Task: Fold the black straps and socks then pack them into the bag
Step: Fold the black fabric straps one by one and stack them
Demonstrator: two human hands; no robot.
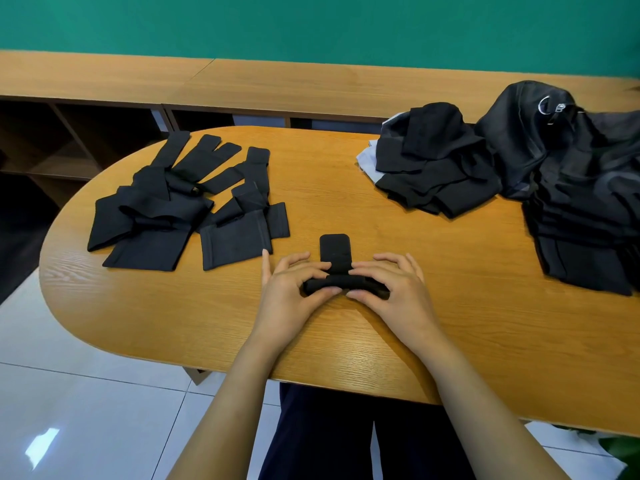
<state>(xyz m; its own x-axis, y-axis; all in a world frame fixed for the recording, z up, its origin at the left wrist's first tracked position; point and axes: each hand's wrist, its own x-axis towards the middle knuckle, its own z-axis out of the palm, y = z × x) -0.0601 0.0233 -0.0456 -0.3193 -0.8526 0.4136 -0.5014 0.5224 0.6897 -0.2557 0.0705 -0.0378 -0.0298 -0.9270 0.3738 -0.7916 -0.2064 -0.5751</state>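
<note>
A black strap (335,252) lies in front of me on the wooden table (346,341), its near end rolled into a thick fold. My left hand (294,289) pinches the left part of that roll between thumb and fingers. My right hand (391,289) pinches the right part the same way. The strap's flat rounded end points away from me. A loose spread of black straps and socks (180,209) covers the table's left side. A dark mesh bag (540,143) with a metal ring slumps at the far right.
A heap of black cloth (436,168) lies beside the bag, over something pale. A stack of folded black pieces (585,251) sits at the right edge. Behind the table runs a long wooden shelf unit (242,84) against a green wall. White floor tiles lie below left.
</note>
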